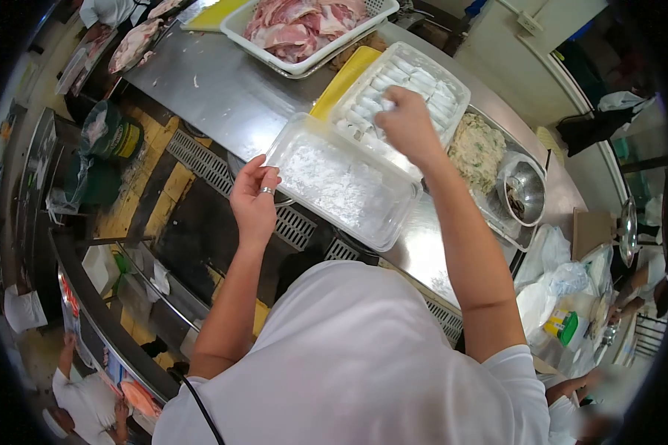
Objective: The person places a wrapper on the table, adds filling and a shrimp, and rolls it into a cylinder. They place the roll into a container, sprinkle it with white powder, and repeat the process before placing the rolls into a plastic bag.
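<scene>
— Fingers [387,119] of the right hand [411,133]: curled, tips drawn close together over the white container [436,67]; whether they have hold of a piece cannot be told. Those of the left hand [253,196]: bent inward, touching the left corner of the shallow tray [384,240]; firm grip and light support cannot be distinguished.

— Which way do the white rolls [424,79] lie from them?

— Beneath the right fingers and onward to the container's far side, set in close rows. Visible pieces seem to slant from upper left to lower right, though the hand masks some. The right hand is nearer; the left lies well apart, at the tray's far corner.

— And the shallow tray?

— Between container and body, overlapping the container's near edge. Long axis: from the left hand, down and rightward, toward the right forearm.

— Appearance of each?

— Rolls: short, pale, roughly cylindrical. Tray: clear, round-cornered, its floor dusted unevenly with white powder [323,175]. Both occupy the metal surface [208,68], the tray along its near edge.
</scene>
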Motion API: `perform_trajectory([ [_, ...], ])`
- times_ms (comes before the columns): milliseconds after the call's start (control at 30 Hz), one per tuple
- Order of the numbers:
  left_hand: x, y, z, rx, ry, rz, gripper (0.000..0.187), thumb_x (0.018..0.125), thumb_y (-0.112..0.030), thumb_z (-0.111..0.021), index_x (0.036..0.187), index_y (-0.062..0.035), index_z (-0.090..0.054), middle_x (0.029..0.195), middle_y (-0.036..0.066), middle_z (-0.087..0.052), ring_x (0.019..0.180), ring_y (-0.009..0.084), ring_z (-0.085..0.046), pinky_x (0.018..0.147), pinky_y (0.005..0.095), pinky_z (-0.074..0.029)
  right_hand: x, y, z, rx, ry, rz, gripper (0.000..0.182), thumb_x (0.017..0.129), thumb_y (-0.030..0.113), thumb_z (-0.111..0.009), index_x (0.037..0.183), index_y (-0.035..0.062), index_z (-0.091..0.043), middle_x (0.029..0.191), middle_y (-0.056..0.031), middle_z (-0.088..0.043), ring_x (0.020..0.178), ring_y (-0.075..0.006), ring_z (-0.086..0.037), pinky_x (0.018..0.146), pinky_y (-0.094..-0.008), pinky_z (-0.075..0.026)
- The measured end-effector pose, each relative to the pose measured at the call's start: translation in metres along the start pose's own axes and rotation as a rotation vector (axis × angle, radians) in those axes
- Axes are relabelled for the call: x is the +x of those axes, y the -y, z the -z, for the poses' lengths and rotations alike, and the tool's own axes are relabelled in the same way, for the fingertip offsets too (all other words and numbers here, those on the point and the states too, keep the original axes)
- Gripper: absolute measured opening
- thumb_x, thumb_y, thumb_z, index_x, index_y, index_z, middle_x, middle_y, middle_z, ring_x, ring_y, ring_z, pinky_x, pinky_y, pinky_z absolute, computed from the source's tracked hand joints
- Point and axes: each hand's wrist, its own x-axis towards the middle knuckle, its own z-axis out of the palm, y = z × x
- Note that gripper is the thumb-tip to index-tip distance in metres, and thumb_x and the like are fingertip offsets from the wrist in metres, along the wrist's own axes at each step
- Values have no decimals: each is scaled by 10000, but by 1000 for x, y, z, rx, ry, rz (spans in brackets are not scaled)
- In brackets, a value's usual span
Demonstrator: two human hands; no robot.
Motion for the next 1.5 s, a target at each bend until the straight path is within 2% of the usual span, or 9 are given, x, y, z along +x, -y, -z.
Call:
perform_trajectory([
  [167, -4, -11, -6, -23, 23, -57, 333, 1041, -24, -632, 1364, 48, -594, 1107, 87, -692, 979, 144, -683, 905, 292, -573, 22, -3, -63, -231, -51, 138, 325, 766, 29, -652, 1070, -58, -725, 1003, -302, -737, 977, -474, -713, 907, -467, -570],
  [267, -6, -10, -3, -24, -4, -59, 331, 1040, -24, -636, 1360, 49, -596, 1109, 88, -691, 988, 148, -683, 901, 293, -575, -3, 26, -43, -118, -118, 108, 326, 769, 28, -633, 1070, -41, -736, 1039, -314, -726, 1014, -481, -700, 924, -458, -567],
  [367, -12, -3, 6, -14, -28, -20, 326, 1039, -26, -639, 1353, 50, -598, 1113, 90, -691, 992, 149, -682, 897, 293, -576, -28, 14, -35, -180, -147, 190, 189, 750, 51, -689, 903, -59, -673, 786, -217, -679, 737, -319, -664, 713, -401, -533],
  [467, -15, 4, 11, -24, -43, -13, 320, 1040, -28, -639, 1348, 49, -598, 1110, 90, -693, 991, 148, -681, 893, 291, -575, -57, -47, -47, -247, 230, 163, 245, 762, 36, -654, 987, -34, -721, 900, -310, -700, 913, -420, -724, 833, -463, -552],
  [800, -20, -6, -5, -12, 5, -46, 320, 1043, -33, -638, 1350, 49, -600, 1101, 88, -703, 970, 139, -680, 897, 285, -569, -43, -15, -86, -34, 303, 159, 253, 717, 27, -671, 959, -36, -713, 882, -288, -697, 853, -394, -716, 805, -445, -551],
  [1167, -35, -11, 12, -23, -86, -71, 311, 1041, -26, -639, 1341, 49, -605, 1100, 77, -696, 960, 136, -675, 890, 288, -570, -9, 42, -62, -255, -66, 363, 110, 776, -2, -649, 861, -67, -675, 972, -334, -695, 959, -497, -687, 896, -527, -551],
  [1267, -42, -6, 18, -40, -125, -42, 311, 1038, -21, -641, 1341, 42, -607, 1091, 71, -692, 948, 134, -675, 886, 284, -564, -35, 68, -25, -236, -142, 309, 207, 778, 17, -642, 966, -64, -677, 996, -322, -704, 938, -448, -695, 891, -501, -543],
  [1400, -52, -8, 17, 4, -137, -17, 314, 1033, -17, -648, 1339, 38, -611, 1084, 69, -691, 947, 131, -675, 877, 276, -563, -41, -5, -27, -328, 319, 311, 424, 801, 37, -685, 1219, -24, -715, 1195, -264, -732, 1096, -392, -711, 991, -426, -550],
  [1500, -57, -8, 9, -11, -126, 10, 309, 1029, -10, -651, 1332, 37, -614, 1074, 64, -689, 947, 117, -662, 872, 266, -561, -21, -19, 22, -174, 98, 112, 479, 822, 108, -698, 1281, -28, -710, 1256, -279, -715, 1137, -393, -711, 1015, -408, -555],
])
